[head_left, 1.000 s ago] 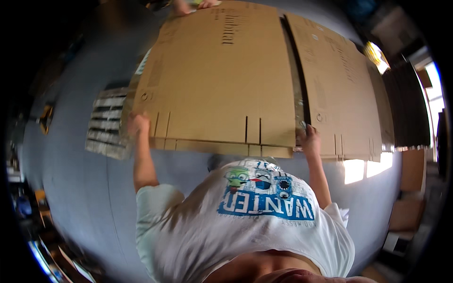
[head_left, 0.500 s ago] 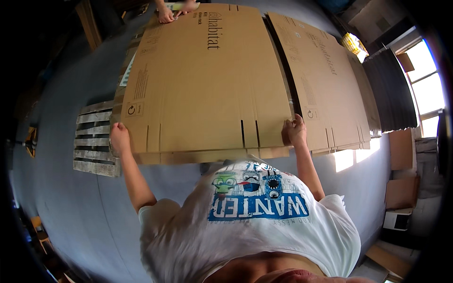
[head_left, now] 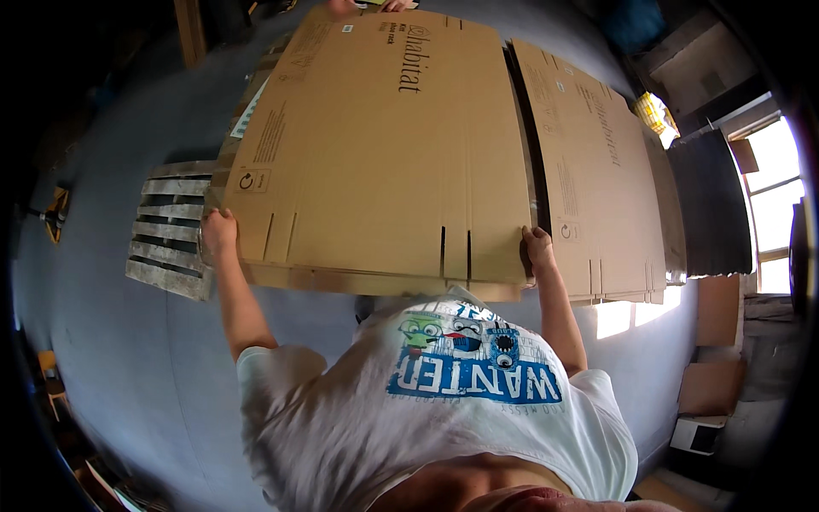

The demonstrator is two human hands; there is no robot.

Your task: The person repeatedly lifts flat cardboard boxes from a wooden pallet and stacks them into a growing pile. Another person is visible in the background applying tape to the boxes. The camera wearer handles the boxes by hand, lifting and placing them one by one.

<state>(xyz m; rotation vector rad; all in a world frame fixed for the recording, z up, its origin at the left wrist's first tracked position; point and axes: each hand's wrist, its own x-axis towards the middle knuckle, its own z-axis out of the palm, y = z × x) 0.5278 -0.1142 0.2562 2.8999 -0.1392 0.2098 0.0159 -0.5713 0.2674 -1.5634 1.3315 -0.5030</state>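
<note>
A large flat cardboard carton (head_left: pixel 367 154) with dark print and slots lies in front of me on top of other flattened cardboard. My left hand (head_left: pixel 220 232) is closed on its near left corner. At the near right corner my right hand (head_left: pixel 538 247) grips the edge, thumb upward, next to the gap beside another stack. A small pale label (head_left: pixel 347 28) sits near the carton's far left corner. Past the far edge, another person's hands (head_left: pixel 397 5) are partly cut off by the frame, near a pale green-yellow item.
A second stack of flattened cartons (head_left: pixel 597 188) stands close on the right, with dark sheets (head_left: pixel 712 205) beyond it. A wooden pallet (head_left: pixel 171 224) lies on the floor at left. At the far right is a yellow checked bundle (head_left: pixel 655 115).
The other person's hands have drawn back from the carton's far left corner, leaving the small label visible there. My hands keep hold of the near corners; the view has shifted slightly.
</note>
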